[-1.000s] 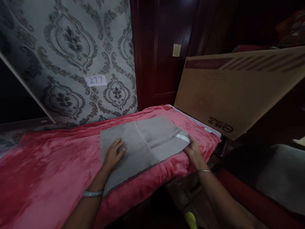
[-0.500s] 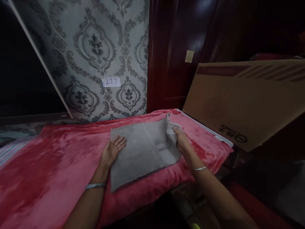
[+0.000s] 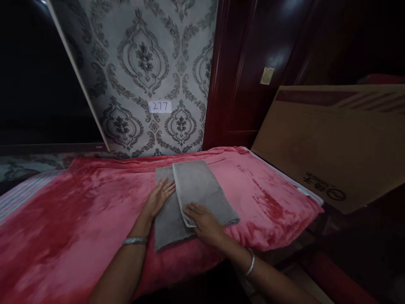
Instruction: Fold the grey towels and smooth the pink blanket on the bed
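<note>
A grey towel (image 3: 204,185) lies on the pink blanket (image 3: 120,211), its right part folded over so that the top layer covers most of it. The lower layer shows as a strip along the left. My left hand (image 3: 160,196) rests at that left strip, palm partly turned up and fingers stretched out toward the fold's edge. Flat on the near left corner of the folded layer lies my right hand (image 3: 202,221), fingers extended over the cloth. Neither hand grips anything.
Behind the blanket stands a patterned wall with a paper label (image 3: 160,106) reading 277. A large dark screen (image 3: 47,84) is at the left. On the right, a big cardboard box (image 3: 332,139) leans beside the dark red door (image 3: 243,76).
My right hand has brought the towel's right side over to the left, let go of its edge and come down flat on it. My left hand stays at the left side.
</note>
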`<state>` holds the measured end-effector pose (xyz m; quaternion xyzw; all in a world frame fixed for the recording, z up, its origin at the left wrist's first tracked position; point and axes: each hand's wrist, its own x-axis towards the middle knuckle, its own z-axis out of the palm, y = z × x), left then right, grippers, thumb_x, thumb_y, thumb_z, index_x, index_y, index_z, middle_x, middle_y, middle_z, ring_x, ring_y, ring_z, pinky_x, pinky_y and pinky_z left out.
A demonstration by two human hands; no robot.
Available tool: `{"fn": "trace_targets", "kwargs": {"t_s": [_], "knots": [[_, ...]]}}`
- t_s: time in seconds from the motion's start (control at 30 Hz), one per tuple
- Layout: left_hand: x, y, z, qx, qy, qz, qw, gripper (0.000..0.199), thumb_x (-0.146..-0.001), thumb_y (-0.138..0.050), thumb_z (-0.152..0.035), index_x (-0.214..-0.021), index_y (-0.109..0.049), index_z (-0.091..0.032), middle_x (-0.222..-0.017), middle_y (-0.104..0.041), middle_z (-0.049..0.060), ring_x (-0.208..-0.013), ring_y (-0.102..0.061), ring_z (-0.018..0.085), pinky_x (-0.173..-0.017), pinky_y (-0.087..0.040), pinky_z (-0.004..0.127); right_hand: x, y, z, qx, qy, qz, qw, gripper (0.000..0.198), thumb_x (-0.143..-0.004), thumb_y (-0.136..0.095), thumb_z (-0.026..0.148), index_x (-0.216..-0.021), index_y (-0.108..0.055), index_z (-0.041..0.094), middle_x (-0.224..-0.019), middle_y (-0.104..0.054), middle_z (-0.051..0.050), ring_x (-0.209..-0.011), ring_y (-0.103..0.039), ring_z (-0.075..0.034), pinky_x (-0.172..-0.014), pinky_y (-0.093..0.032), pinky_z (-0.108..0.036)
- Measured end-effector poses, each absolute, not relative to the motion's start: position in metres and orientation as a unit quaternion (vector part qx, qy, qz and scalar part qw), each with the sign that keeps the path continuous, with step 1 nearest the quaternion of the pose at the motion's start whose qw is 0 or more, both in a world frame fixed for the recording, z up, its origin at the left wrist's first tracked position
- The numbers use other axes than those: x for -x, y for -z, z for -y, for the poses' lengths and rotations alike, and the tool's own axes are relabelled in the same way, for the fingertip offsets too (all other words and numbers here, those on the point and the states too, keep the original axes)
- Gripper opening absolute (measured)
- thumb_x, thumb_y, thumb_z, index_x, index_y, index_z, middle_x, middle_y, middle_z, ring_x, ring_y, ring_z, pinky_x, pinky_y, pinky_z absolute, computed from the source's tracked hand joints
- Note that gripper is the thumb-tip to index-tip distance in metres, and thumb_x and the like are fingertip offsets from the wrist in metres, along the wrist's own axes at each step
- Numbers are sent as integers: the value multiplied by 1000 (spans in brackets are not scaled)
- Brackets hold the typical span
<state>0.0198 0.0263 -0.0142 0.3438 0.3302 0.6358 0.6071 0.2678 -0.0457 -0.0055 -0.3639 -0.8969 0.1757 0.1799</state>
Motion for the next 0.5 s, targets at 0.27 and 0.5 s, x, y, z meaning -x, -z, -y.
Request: {"fn": "trace_targets", "kwargs": {"t_s": [0.27, 0.5], "knots": [[-33, 0, -48, -364, -592, -486, 530, 70, -73, -81, -34, -135, -53, -17, -111, -74, 15, -97, -74, 26, -91, -59, 45, -268, 1, 50, 375, -170, 892, 185, 74, -78, -57, 7, -151, -50, 18, -157, -46, -13, -148, -39, -26, -123, -29, -48], [-65, -17, -86, -515, -529, -595, 317, 57, -72, -71, -21, -129, -64, -16, -110, -75, 12, -99, -71, 28, -89, -57, 42, -269, -6, 60, 405, -143, 889, 161, 67, -83, -54, 7, -148, -53, 20, -158, -45, -13, -149, -36, -28, -122, -27, -51]]}}
